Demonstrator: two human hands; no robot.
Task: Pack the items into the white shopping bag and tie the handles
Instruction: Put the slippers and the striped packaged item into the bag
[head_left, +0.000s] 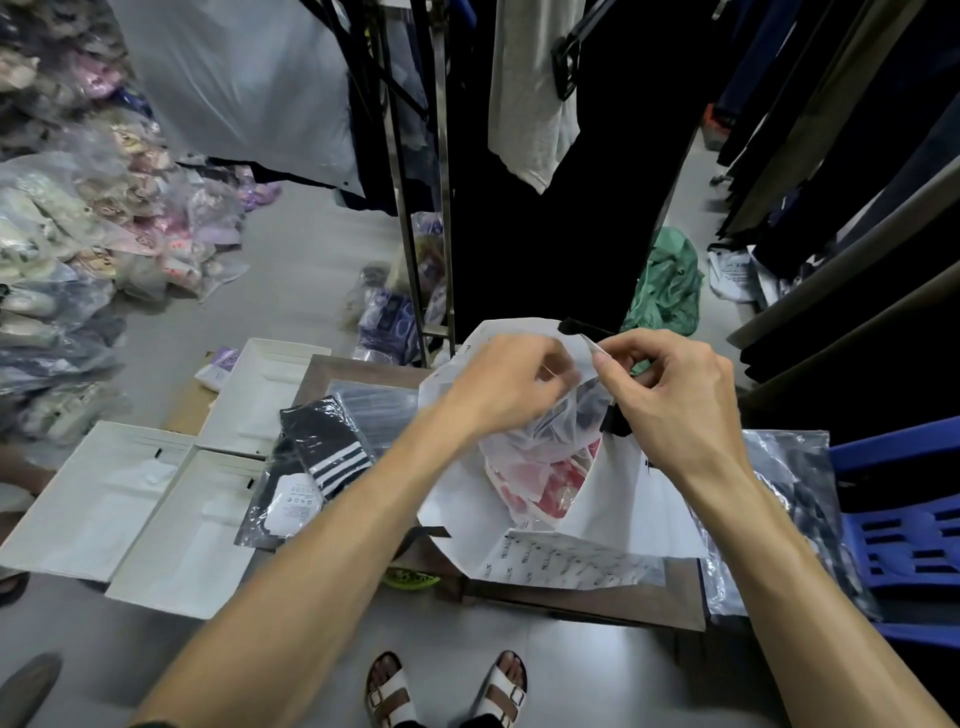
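Note:
The white shopping bag (457, 493) stands on a small brown table (597, 603) in front of me. A clear packet with a red and white item (550, 488) shows inside its open mouth. My left hand (511, 384) grips the bag's upper left edge with curled fingers. My right hand (670, 395) pinches the upper right edge of the bag between thumb and fingers. A packet of black socks with white stripes (322, 452) lies on the table left of the bag, untouched.
White flat boxes (156, 509) lie to the left. A blue plastic chair (904, 525) with a clear packet on it stands at the right. Clothes racks and hanging garments fill the back. Bagged goods are heaped at far left. My sandalled feet are below.

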